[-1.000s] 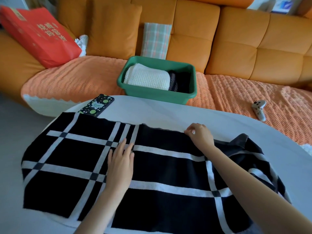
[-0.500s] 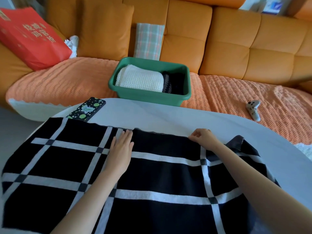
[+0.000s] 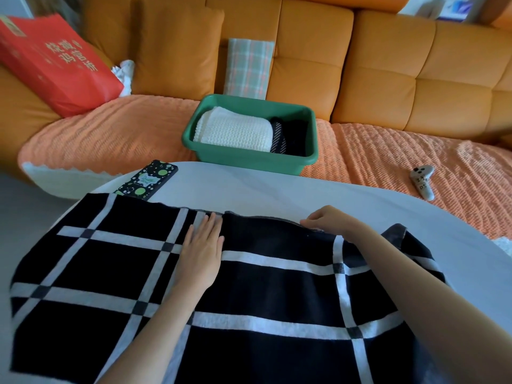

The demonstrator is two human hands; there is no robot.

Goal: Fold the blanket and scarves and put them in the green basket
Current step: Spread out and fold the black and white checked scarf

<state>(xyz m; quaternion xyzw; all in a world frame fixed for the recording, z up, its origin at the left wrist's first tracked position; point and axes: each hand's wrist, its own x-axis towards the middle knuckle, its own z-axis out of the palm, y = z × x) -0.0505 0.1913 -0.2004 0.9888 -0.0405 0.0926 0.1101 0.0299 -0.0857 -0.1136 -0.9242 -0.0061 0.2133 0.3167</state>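
Note:
A black scarf with white grid stripes (image 3: 263,289) lies spread across the white round table (image 3: 304,195). My left hand (image 3: 203,250) rests flat on it near its far edge, fingers straight. My right hand (image 3: 329,220) pinches the scarf's far edge further right, where a corner is turned up. Behind the table, on the sofa, stands the green basket (image 3: 249,159). In it lie a folded white knitted blanket (image 3: 235,131) and a dark folded scarf (image 3: 291,139).
A black case with green dots (image 3: 146,180) lies on the table's far left edge. On the orange sofa cover sit a white controller (image 3: 422,181), a red bag (image 3: 55,59) and a folded plaid cloth (image 3: 248,67) leaning on the backrest.
My left hand slid forward to the scarf's far edge. My right hand kept its pinch on the edge. The view shifted slightly.

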